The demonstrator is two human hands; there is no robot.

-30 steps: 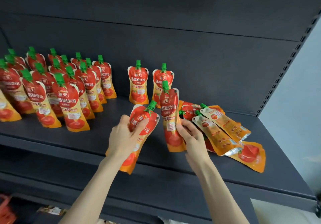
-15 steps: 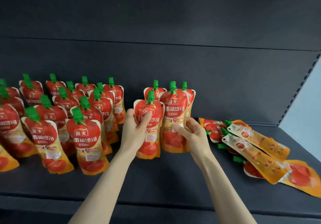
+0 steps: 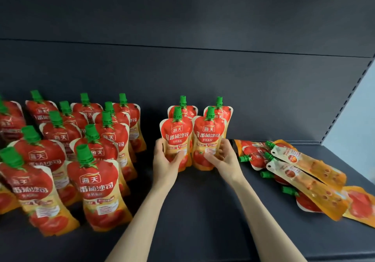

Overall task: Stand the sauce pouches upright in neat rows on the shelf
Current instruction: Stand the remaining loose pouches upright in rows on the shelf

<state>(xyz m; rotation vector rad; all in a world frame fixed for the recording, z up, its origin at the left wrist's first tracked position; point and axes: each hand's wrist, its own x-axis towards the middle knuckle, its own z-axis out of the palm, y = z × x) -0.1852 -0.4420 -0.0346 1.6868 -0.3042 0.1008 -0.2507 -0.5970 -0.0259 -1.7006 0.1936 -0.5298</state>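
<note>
Head view: the fingers (image 3: pixel 178 158) of the left hand (image 3: pixel 165 161) curl round the lower front of the left front pouch (image 3: pixel 177 137), with the thumb up along its left edge. The right hand (image 3: pixel 222 158) grips the right front pouch (image 3: pixel 209 138) the same way, fingertips pressed into its lower panel. Both pouches stand upright on the shelf (image 3: pixel 203 211), side by side and nearly touching. They sit just in front of two rear pouches (image 3: pixel 220 109) whose green caps show behind them. Well to the left stand the finished rows (image 3: pixel 97 182). To the right a pile of lying pouches (image 3: pixel 304 172) waits, some face down. The risk, as I judge it, lies in letting go. These soft pouches rest on narrow bases, so a hand drawn back crookedly could drag one forward. A nudge could also tip one into its neighbour or the rear pair, knocking over the short new column. Squeezing the lower panel could also leave the base uneven. Compared with half a second ago, the left pouch has come level with the right one instead of sitting ahead of it. A second ago it was tilted out over the shelf's front edge.
</note>
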